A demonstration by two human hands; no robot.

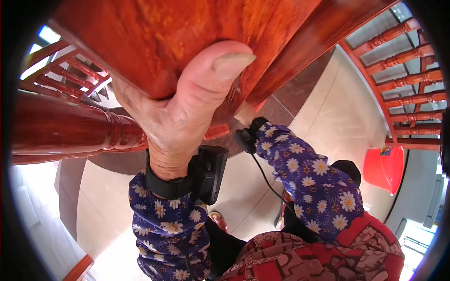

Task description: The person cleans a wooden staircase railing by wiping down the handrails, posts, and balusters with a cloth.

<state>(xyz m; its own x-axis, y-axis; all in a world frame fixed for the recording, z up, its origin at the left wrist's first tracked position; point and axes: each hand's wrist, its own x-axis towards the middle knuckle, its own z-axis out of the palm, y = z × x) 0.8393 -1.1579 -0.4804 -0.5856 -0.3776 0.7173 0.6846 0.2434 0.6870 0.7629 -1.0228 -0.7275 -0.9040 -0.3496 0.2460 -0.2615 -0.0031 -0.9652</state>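
Note:
My left hand is closed around the edge of a thick polished red-brown wooden handrail close to the camera. Its thumb lies across the near face, while the other fingers go behind the wood, mostly out of sight. Lower down, my right hand reaches in beside the wood; only a part near the wrist shows, and its fingers are hidden. A small bright red-orange piece shows between the two hands; I cannot make out what it is. Both wrists wear black straps with devices.
A turned wooden post lies along the left. More balusters curve along the right, above a red bucket on the floor. Beige tiles with a dark border run underneath. My feet in sandals stand below.

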